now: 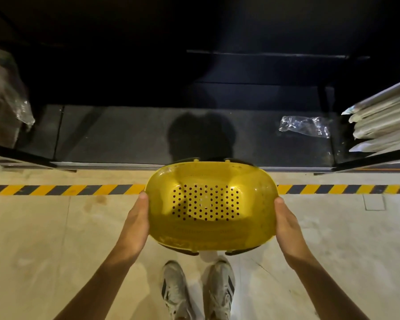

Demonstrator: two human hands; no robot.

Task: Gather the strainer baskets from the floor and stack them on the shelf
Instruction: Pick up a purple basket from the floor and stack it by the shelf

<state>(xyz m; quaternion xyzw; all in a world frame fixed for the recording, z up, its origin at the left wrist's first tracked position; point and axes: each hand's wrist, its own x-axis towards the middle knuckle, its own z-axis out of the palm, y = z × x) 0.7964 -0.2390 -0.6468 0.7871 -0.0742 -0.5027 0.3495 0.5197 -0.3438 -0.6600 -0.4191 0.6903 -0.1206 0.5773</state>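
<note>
Yellow perforated plastic strainer basket (211, 204) held in air over pale concrete floor (56, 239), just short of dark low shelf (125, 135). Left hand (135, 225) grips left end, right hand (286, 225) grips right end; thumbs on the sides, fingers hidden. Yellow-black striped tape (67, 190) runs below basket. Crumpled clear plastic wrap (305, 125) lies on shelf. Grey sneakers (176, 289) below.

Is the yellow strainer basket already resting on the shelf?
No, the left hand and right hand hold the yellow strainer basket in the air over the floor, in front of the dark shelf.
</note>
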